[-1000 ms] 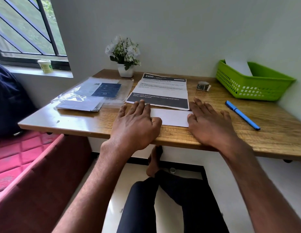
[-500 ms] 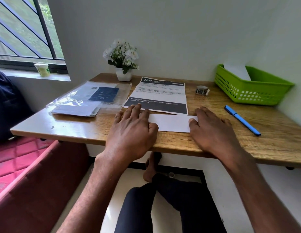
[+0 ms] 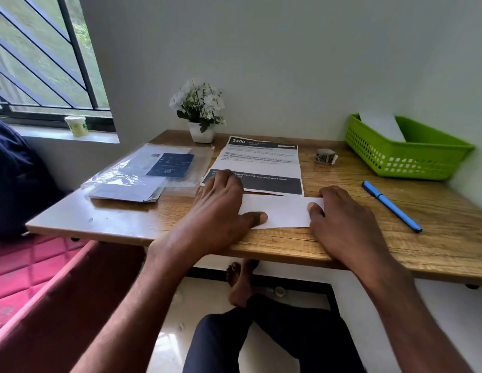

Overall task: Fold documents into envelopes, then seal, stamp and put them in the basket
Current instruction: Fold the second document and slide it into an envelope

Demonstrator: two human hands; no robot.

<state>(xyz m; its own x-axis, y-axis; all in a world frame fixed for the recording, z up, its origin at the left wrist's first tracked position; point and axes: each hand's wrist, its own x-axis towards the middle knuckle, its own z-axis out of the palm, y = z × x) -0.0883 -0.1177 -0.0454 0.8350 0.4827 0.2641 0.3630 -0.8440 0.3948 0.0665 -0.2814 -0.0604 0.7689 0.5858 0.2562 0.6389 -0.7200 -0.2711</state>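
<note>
A white folded paper (image 3: 279, 212) lies at the wooden table's (image 3: 342, 246) near edge, pressed flat by the left hand (image 3: 221, 208) and right hand (image 3: 339, 222). Just behind lies a printed document (image 3: 261, 162); a tape roll (image 3: 325, 156), blue pen (image 3: 390, 205) and green basket (image 3: 412, 160) sit to the right.

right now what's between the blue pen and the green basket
Only bare table shows between the blue pen and the green basket, in the head view.
</note>
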